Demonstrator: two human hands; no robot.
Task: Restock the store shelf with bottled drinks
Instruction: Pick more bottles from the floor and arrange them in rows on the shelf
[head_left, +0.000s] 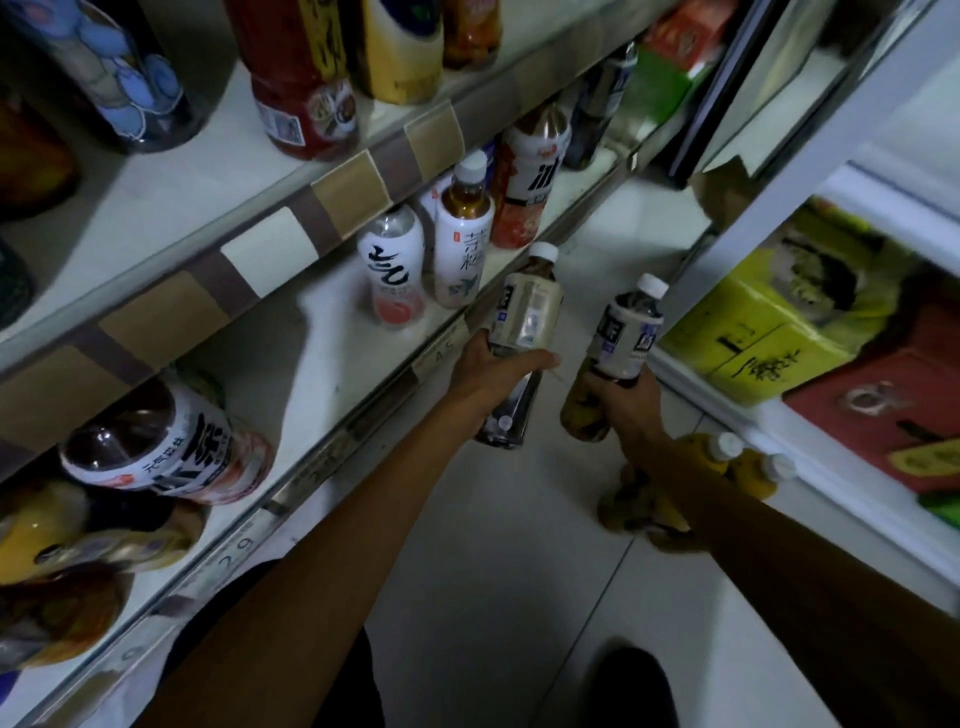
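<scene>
Left hand (496, 374) is clenched round the lower body of a cream-labelled bottle (527, 306), held cap-up just beside the front edge of the middle shelf (311, 332), probably so it can be set down next to the standing white-labelled bottles (397, 265). Right hand (631, 405) grasps a second bottle (628, 327) the same way over the aisle floor (493, 545), apart from the shelf, seemingly awaiting its turn.
</scene>
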